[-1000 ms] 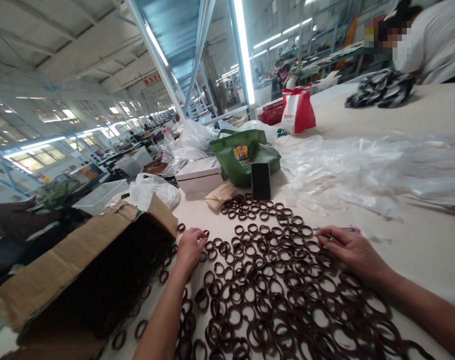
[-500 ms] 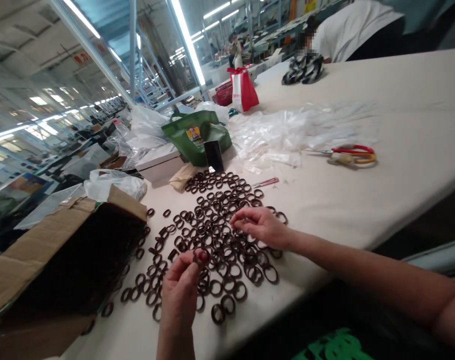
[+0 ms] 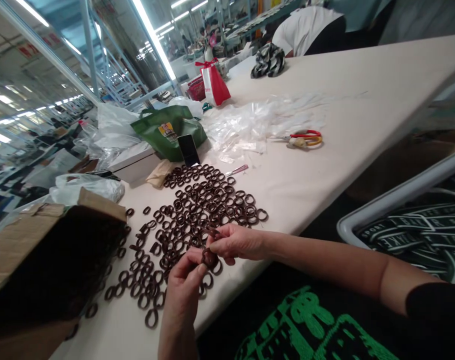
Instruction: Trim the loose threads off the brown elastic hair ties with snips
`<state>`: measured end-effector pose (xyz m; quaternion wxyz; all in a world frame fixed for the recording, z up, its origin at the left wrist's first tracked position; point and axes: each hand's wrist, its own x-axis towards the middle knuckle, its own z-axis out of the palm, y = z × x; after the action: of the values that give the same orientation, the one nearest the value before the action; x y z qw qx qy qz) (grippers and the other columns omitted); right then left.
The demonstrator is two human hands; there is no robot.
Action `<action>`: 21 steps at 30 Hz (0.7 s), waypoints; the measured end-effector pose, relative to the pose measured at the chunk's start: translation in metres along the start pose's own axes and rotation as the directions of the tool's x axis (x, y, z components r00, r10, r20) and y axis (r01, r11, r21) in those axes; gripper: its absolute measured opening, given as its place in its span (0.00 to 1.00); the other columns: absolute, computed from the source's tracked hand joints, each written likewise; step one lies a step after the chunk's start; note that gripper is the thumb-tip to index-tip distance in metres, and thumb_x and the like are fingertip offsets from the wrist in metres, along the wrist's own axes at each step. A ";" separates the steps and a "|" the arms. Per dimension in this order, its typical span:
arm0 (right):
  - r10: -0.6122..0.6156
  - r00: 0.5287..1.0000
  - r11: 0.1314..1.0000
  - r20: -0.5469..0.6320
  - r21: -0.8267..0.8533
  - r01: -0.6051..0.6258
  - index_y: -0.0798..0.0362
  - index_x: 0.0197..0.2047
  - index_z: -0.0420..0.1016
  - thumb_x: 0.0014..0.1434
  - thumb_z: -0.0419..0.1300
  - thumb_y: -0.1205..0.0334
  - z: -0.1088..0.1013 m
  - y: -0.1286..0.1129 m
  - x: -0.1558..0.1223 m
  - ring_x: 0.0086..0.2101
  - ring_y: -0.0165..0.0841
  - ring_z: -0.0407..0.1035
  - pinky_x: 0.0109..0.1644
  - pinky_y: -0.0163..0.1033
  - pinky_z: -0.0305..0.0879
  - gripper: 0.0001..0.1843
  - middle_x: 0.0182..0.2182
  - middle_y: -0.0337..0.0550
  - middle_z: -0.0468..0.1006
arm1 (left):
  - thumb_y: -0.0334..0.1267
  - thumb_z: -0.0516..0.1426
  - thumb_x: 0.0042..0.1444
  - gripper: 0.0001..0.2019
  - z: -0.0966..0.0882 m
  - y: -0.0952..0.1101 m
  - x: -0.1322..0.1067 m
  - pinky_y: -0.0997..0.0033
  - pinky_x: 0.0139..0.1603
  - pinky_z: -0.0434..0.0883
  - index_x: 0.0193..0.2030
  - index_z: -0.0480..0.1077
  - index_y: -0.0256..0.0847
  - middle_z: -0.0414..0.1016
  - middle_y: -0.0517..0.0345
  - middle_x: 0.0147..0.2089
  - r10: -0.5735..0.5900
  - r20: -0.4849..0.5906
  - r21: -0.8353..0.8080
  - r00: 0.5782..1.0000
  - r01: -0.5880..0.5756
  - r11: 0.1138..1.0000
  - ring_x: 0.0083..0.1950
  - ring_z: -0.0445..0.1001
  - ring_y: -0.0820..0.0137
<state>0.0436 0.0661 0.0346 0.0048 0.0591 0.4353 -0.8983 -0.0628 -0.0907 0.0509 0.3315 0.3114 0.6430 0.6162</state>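
1. The cardboard box (image 3: 43, 260) lies open on its side at the left end of the table (image 3: 362, 100), dark rings spilling from its mouth. A nudge from the left forearm could, I judge, shift it and bury the spread rings.
2. The spread of brown rings (image 3: 197, 210) reaches close to the table's near edge. A sweep of either wrist could push the nearest ones off onto the person's lap.
3. The left hand (image 3: 184, 290) is raised just above that edge, thumb and forefinger pinching a small bunch of rings (image 3: 209, 257). A slack pinch would likely drop them past the edge.
4. The right hand (image 3: 237, 242) meets the bunch, its fingertips closed on a ring at the top; whether it grips one or several, I cannot tell. Pulling crookedly might scatter the bunch.
5. The scissors (image 3: 302, 137) lie well apart beside the clear plastic bags (image 3: 257, 125), posing little risk.
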 end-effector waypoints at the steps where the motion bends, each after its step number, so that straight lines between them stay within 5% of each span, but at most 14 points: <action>1: -0.011 1.000 1.000 0.000 -0.024 0.011 0.57 0.32 0.73 0.45 0.73 0.48 0.000 0.001 -0.003 0.22 0.21 0.57 0.23 0.26 0.59 0.23 0.24 0.35 0.70 | 0.45 0.66 0.49 0.12 0.001 0.001 -0.002 0.69 0.43 0.72 0.24 0.73 0.41 0.74 0.57 0.31 0.010 -0.006 0.033 1.000 -0.010 0.999 0.37 0.72 0.67; 7: -0.135 0.991 0.958 -0.014 -0.259 0.127 0.58 0.34 0.73 0.51 0.70 0.54 -0.001 -0.001 -0.020 0.24 0.22 0.61 0.26 0.26 0.60 0.17 0.25 0.34 0.71 | 0.43 0.63 0.53 0.08 0.016 0.003 -0.019 0.72 0.38 0.72 0.32 0.76 0.41 0.78 0.55 0.34 0.146 -0.115 0.356 0.983 -0.096 0.930 0.35 0.75 0.67; 10: -0.325 0.944 0.861 -0.056 -0.432 0.270 0.57 0.34 0.72 0.54 0.66 0.58 0.001 0.002 -0.025 0.26 0.23 0.63 0.30 0.28 0.61 0.11 0.27 0.36 0.72 | 0.44 0.61 0.55 0.08 0.030 0.003 -0.025 0.72 0.34 0.69 0.35 0.75 0.42 0.77 0.59 0.30 0.242 -0.199 0.570 0.950 -0.089 0.817 0.30 0.74 0.69; 14: -0.621 0.774 0.575 -0.121 -0.741 0.346 0.55 0.34 0.72 0.51 0.61 0.67 0.006 0.009 -0.025 0.25 0.23 0.61 0.29 0.28 0.57 0.05 0.26 0.34 0.70 | 0.44 0.59 0.56 0.07 0.046 0.002 -0.023 0.72 0.32 0.67 0.33 0.70 0.44 0.75 0.63 0.27 0.357 -0.290 0.745 0.888 -0.025 0.667 0.29 0.75 0.69; 18: -0.798 0.599 0.344 -0.073 -0.870 0.352 0.53 0.31 0.68 0.49 0.59 0.70 0.009 0.017 -0.021 0.24 0.24 0.58 0.28 0.29 0.53 0.05 0.25 0.33 0.67 | 0.43 0.57 0.55 0.06 0.052 -0.002 -0.014 0.72 0.30 0.67 0.33 0.69 0.45 0.75 0.64 0.26 0.475 -0.328 0.811 0.817 -0.014 0.584 0.27 0.74 0.69; 21: -0.858 0.511 0.254 -0.046 -0.904 0.345 0.53 0.32 0.68 0.48 0.59 0.72 0.009 0.019 -0.018 0.24 0.24 0.58 0.28 0.30 0.53 0.07 0.26 0.33 0.68 | 0.43 0.58 0.54 0.06 0.054 -0.006 -0.011 0.72 0.28 0.68 0.33 0.69 0.44 0.76 0.63 0.26 0.566 -0.325 0.826 0.758 -0.064 0.560 0.26 0.75 0.69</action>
<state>0.0621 0.0468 0.0273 -0.4571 0.1176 0.7571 -0.4517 -0.0128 -0.0687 0.0444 -0.1615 0.3433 0.8385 0.3912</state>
